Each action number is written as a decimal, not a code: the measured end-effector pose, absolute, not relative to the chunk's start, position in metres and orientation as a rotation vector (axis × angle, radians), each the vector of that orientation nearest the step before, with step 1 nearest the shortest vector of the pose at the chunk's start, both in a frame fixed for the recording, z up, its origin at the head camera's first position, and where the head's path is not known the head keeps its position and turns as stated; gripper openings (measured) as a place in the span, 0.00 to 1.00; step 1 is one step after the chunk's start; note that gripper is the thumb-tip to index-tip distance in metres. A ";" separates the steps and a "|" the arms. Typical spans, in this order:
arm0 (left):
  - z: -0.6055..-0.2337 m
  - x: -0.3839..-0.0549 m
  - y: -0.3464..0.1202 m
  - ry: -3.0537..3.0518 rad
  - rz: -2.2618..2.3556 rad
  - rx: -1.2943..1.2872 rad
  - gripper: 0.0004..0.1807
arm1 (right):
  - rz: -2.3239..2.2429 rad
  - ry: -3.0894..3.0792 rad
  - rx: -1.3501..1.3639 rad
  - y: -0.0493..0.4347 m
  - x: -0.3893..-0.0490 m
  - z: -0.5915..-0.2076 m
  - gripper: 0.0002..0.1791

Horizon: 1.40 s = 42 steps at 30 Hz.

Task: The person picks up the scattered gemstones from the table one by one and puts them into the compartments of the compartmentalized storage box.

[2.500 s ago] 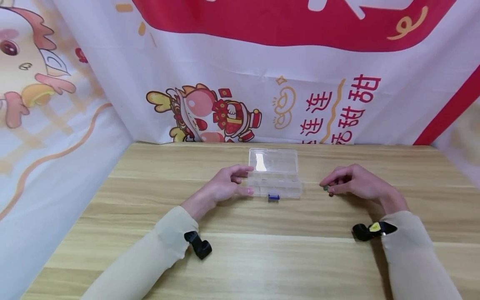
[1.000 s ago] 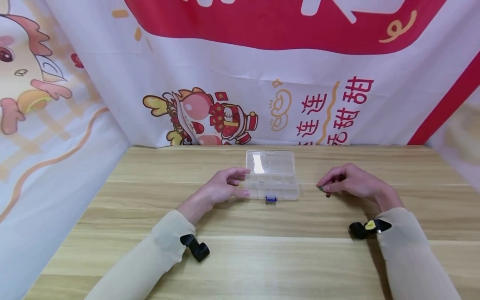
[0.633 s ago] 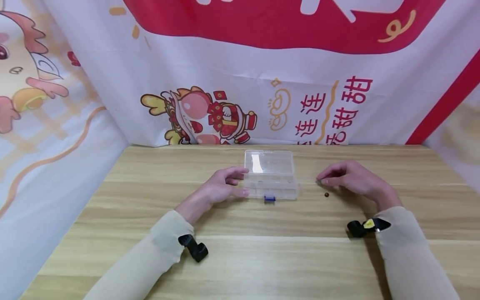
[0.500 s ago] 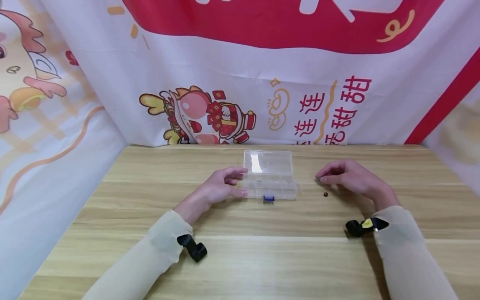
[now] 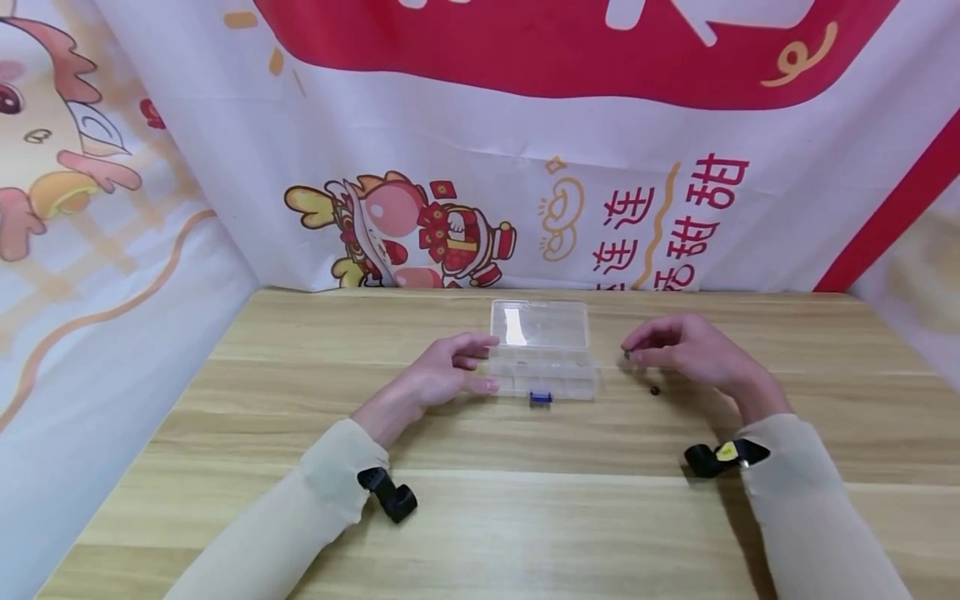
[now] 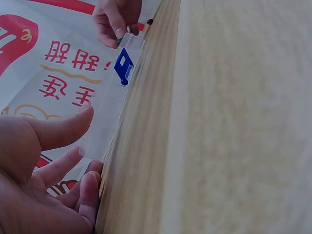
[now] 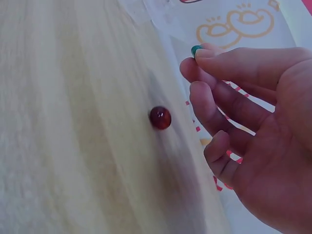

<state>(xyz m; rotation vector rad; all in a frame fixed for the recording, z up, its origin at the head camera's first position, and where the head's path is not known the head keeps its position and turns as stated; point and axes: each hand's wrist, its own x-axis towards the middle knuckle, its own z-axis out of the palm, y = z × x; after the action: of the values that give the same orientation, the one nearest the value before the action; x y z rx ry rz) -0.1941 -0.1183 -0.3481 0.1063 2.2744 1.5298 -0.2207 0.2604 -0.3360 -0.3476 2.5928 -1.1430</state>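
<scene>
My right hand (image 5: 686, 352) pinches a small green bead (image 7: 196, 50) between thumb and forefinger, its other fingers loosely bent. Below it, a glossy dark red bead (image 7: 160, 118) lies on the table, apart from the hand. To the left stands a clear plastic compartment box (image 5: 543, 383), its lid (image 5: 551, 325) raised at the back and a blue latch (image 5: 540, 398) at the front. My left hand (image 5: 442, 375) is at the box's left end, thumb by the front corner and forefinger toward the hinge side. Its fingers are relaxed, with fingertips right at the box's end in the left wrist view.
The wooden table (image 5: 525, 533) ends at a printed white and red cloth (image 5: 450, 125) hanging behind it. Another printed cloth (image 5: 142, 225) hangs at the left. A black wrist camera (image 5: 390, 496) sits on the left sleeve, another (image 5: 723, 457) on the right.
My right hand has lifted and shifted left with the green bead, away from the red bead, which stays on the table. The left hand stays by the box; the head view has shifted slightly.
</scene>
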 end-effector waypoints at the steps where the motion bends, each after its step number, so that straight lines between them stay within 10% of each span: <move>1: -0.348 -0.194 -0.119 2.275 1.528 0.104 0.35 | -1.148 2.596 -0.361 0.259 -0.221 -0.335 0.14; 42: -0.345 -0.195 -0.119 2.268 1.516 0.105 0.36 | -1.302 2.629 -0.515 0.194 -0.199 -0.323 0.08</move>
<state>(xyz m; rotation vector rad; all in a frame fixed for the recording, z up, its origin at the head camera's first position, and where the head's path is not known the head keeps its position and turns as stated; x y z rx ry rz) -0.1948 -0.1194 -0.3447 0.1047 2.2683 1.5156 -0.1992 0.1938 -0.3235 -0.5153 2.6293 -1.3019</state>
